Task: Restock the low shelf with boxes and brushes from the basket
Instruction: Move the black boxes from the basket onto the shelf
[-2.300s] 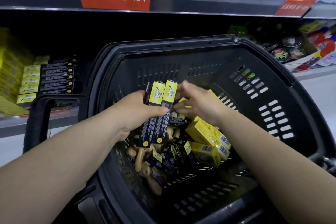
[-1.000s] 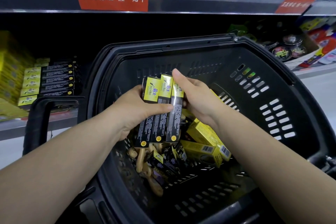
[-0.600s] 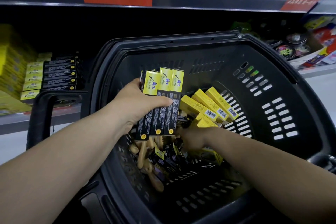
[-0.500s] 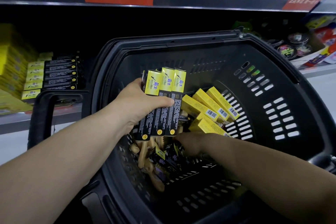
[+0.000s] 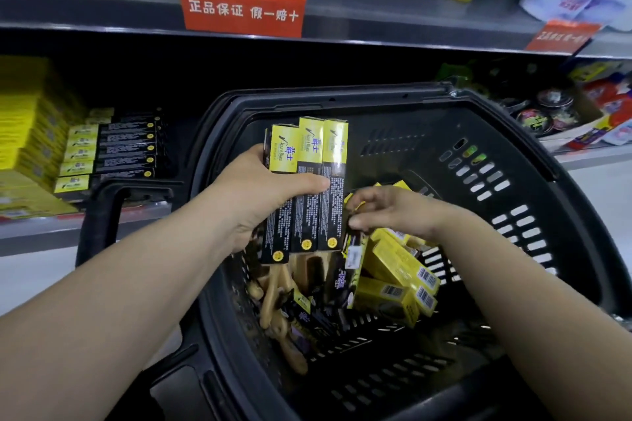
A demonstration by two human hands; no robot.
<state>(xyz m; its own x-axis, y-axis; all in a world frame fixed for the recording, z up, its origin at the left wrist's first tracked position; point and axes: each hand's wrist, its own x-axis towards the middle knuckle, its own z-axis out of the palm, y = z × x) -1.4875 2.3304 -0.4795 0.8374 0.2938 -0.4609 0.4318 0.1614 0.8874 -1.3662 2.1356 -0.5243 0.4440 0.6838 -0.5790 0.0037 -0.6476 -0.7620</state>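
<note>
A shop aisle is seen, with a grey upper shelf (image 5: 376, 27) running across the top and a red sign (image 5: 242, 8) fixed to its edge. Down on the low shelf (image 5: 41, 236), at its left end, a stack of yellow packs (image 5: 24, 133) is seen, and just beside it a pile of black-and-yellow shelf boxes (image 5: 113, 150) is laid flat. In front, a black basket (image 5: 342, 97) is seen from above, its handle (image 5: 102, 225) at the left. Over the basket three boxes (image 5: 307, 188) are gripped side by side in the left hand (image 5: 260, 195), upright, yellow ends up; the hand is closed round them, the thumb pressed across their fronts. Below them, at the basket's left side, wooden brushes (image 5: 273, 287) are heaped among more dark boxes. Just right of the held three, the right hand (image 5: 393, 212) is placed inside the basket, its fingers (image 5: 355, 224) curled and pinched on the upper end of a dark box (image 5: 345, 277) leaning in the heap. Under that wrist, yellow cartons (image 5: 400, 267) are piled, barcodes showing, toward the basket's right wall. At the low shelf's right end, round tins (image 5: 547, 109) are made out.
</note>
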